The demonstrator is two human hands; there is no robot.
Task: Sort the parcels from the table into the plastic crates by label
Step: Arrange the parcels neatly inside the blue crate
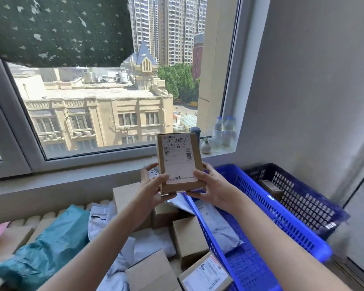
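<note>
1. Head view shows one small cardboard parcel (180,162) held up in the middle of the frame, in front of the window, with its white label turned toward the person
2. The left hand (153,185) grips the lower left edge of the parcel, thumb on the front. The right hand (208,185) grips the lower right corner in the same way
3. The step in hand seems to be reading the label. To do it well, the person should hold the parcel steady and upright, and keep both thumbs off the printed lines, because they lie close to the bottom of the label
4. The crate should be chosen before the parcel goes down, and the parcel should be laid in, not dropped
5. Counted: two crates at the right of the frame, a blue crate (282,215) just under the right hand and a dark crate (303,202) beside it, further right
6. The dark crate holds one box (270,186). The blue crate holds at least one grey bag (219,223)
7. In the lower part of the frame about five cardboard boxes are visible, one teal bag (42,244), and several pale bags which cannot be counted exactly
</note>
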